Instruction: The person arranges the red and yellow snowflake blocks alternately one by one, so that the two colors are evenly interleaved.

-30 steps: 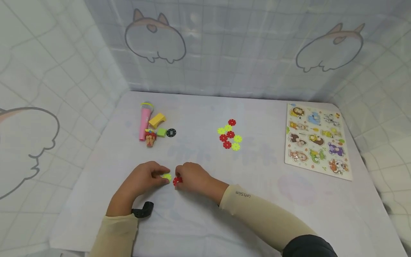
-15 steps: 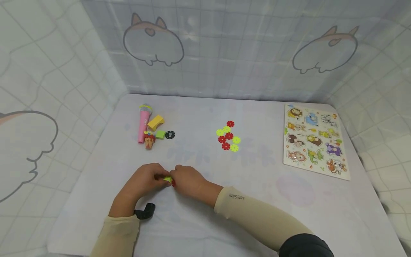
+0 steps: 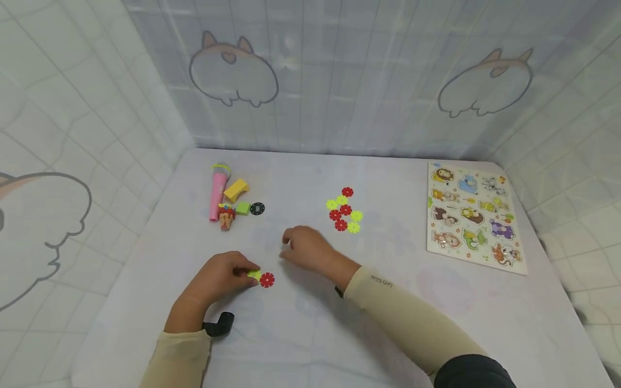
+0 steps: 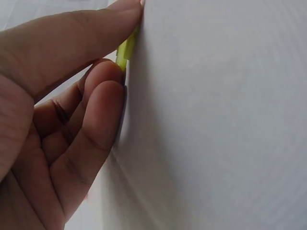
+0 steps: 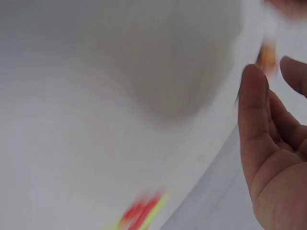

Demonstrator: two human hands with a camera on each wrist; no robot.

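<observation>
Just beyond my left hand (image 3: 220, 277), low on the white cloth-covered bench (image 3: 291, 334), lie two small flat gear-toothed plastic discs that look joined edge to edge. My left grip is pinched on the yellow-green disc (image 3: 253, 274); the left wrist view shows thumb and fingers (image 4: 96, 105) pressing its thin edge (image 4: 125, 48) against the cloth. The red toothed plastic disc (image 3: 267, 279) sticks out to the right of that grip, free of any finger, so the pair's long axis runs roughly left to right across me.

My right hand (image 3: 306, 249) hovers up and to the right of the pair, apart from it, fingers loosely curled and holding nothing. From that empty grip, a cluster of loose red and yellow-green toothed discs (image 3: 344, 210) lies just ahead and slightly right, far nearer to it than to my left hand.

Further right rests a flat wooden puzzle board with cartoon animals (image 3: 473, 215). Ahead of my left grip sit a pink toy microphone (image 3: 216, 191), a yellow block (image 3: 236, 189), a small green cube (image 3: 243, 208), a round black chip (image 3: 257, 208) and a little toy figure (image 3: 226, 215). A black strap (image 3: 219, 323) shows at my left wrist.
</observation>
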